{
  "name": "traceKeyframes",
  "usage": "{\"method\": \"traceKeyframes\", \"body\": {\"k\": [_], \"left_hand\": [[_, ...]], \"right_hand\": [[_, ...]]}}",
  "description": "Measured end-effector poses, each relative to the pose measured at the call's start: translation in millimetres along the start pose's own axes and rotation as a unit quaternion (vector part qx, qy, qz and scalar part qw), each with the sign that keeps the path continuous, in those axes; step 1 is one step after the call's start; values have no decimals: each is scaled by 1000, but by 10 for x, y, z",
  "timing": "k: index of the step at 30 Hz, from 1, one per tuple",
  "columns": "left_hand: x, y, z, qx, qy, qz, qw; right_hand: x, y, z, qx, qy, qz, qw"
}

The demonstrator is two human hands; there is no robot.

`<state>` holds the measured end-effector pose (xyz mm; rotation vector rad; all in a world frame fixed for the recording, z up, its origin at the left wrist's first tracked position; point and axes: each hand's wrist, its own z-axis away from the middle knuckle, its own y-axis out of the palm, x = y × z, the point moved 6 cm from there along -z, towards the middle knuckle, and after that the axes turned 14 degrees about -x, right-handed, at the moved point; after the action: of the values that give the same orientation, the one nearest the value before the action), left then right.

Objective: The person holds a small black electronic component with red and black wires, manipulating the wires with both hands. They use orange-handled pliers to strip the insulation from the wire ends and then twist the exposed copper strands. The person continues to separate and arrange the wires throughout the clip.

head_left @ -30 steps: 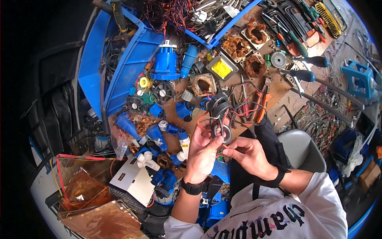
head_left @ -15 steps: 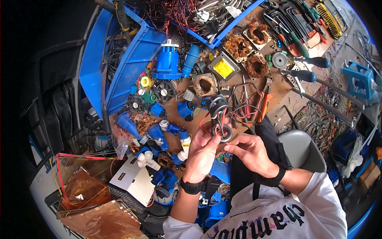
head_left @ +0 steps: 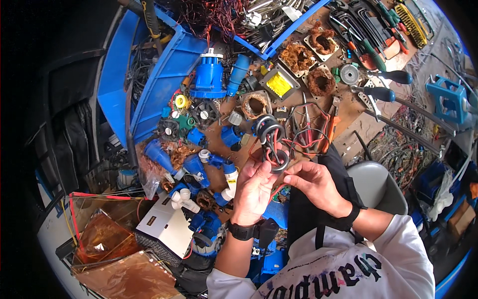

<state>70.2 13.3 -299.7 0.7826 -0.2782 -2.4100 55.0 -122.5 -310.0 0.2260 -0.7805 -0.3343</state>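
Note:
Over the workbench, my left hand (head_left: 252,192) grips a bundle of black ring cores (head_left: 270,130) threaded with red and black wires. One ring sits near my thumb and others are stacked beyond it. Close on the right, my right hand (head_left: 318,187) has thumb and forefinger pinched together. A red wire (head_left: 277,191) runs down between the two hands; whether its end is in that pinch is too small to make out. Beyond the rings, orange-handled pliers (head_left: 329,133) and loose red and black wires (head_left: 298,144) lie on the bench.
Blue plug housings (head_left: 195,169) crowd the left. Copper-wound motor stators (head_left: 298,57) and a yellow-wound coil (head_left: 279,84) lie at the back. Blue bins (head_left: 164,82) of scrap wire stand beyond. Hex keys and screwdrivers (head_left: 371,52) are back right; a grey bucket (head_left: 371,174) stands right.
The ring cores in my left hand have tilted and shifted slightly left, showing their openings more. My right hand stays pinched beside them, slightly lower.

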Motion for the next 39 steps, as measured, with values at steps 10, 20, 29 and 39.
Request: {"method": "traceKeyframes", "body": {"k": [10,20,29,39], "left_hand": [[49,52,-12,-8,6,49,999],[-45,146,66,-1,37,26,999],[-25,85,98,18,68,-48,996],[106,-80,136,-20,124,-106,986]], "right_hand": [[-291,-70,52,10,90,-54,994],[-22,-160,-42,-21,-120,244,962],[68,-164,20,32,-19,161,986],[365,-127,47,24,-41,168,985]]}}
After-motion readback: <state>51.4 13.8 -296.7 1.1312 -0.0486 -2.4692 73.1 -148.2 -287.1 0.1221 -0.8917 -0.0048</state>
